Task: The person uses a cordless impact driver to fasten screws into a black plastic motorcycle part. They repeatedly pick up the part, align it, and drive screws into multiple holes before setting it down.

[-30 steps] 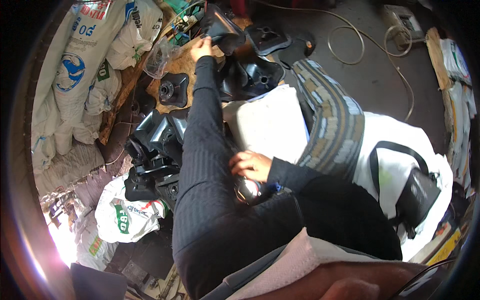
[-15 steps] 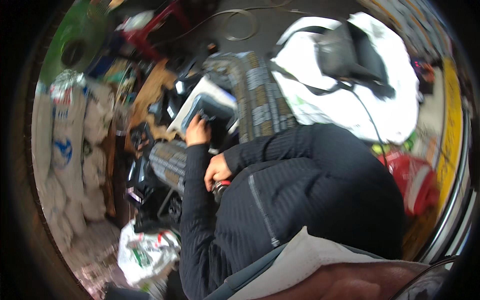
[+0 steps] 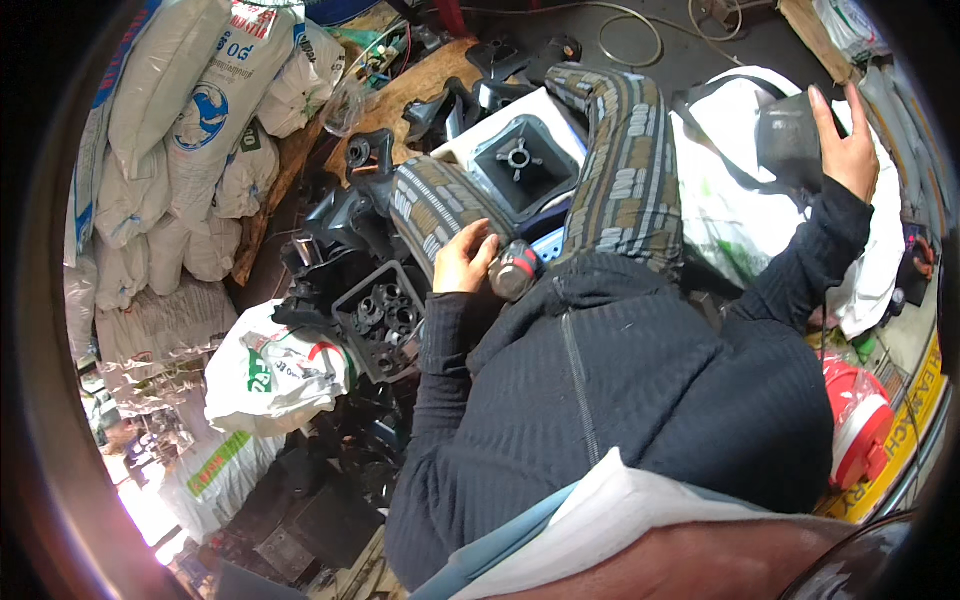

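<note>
My left hand (image 3: 463,262) is above my left thigh with its fingers loosely bent and apart, holding nothing that I can see. Right beside its fingertips is a red and black tool (image 3: 514,271) with a rounded end, resting in my lap; its kind does not show. My right hand (image 3: 850,152) is stretched out to the far right, fingers spread, at the edge of a black plastic part (image 3: 788,143) on a white sack (image 3: 715,215). Between my legs a square black plastic housing (image 3: 503,187) with a spoked hub lies on a white block (image 3: 478,130).
A grey crate (image 3: 345,325) of black ring-shaped parts stands left of my leg, with more black housings (image 3: 345,215) beyond it. Full white sacks (image 3: 215,110) are stacked at far left. A white plastic bag (image 3: 275,375) lies nearer; a red container (image 3: 858,425) stands at right.
My left hand has drawn back from the square housing toward my lap. My right hand has left the red and black tool and swung far right to the black part. The view has shifted.
</note>
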Demonstrator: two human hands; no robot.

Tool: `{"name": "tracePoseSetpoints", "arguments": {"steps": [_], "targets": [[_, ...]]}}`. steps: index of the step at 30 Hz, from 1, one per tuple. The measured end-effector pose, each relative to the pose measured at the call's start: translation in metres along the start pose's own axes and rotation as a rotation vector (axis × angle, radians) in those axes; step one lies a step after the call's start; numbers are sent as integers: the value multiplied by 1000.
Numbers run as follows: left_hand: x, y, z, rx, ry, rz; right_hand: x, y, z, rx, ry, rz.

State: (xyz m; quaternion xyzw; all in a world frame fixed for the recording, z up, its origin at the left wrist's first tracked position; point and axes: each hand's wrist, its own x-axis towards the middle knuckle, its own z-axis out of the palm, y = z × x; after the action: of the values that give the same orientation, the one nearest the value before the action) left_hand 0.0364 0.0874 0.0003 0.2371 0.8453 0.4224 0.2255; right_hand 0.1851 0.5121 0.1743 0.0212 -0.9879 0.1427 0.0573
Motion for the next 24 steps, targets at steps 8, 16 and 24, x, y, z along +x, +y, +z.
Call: {"name": "tracePoseSetpoints", "arguments": {"steps": [8, 16, 24], "targets": [[57, 58, -39, 443, -361, 200, -53, 11, 71, -386, 462, 638], [120, 321, 100, 311, -389, 1372, -69, -16, 87, -350, 435, 563], [200, 343, 294, 839, -553, 1325, -56, -25, 99, -269, 547, 560]]}}
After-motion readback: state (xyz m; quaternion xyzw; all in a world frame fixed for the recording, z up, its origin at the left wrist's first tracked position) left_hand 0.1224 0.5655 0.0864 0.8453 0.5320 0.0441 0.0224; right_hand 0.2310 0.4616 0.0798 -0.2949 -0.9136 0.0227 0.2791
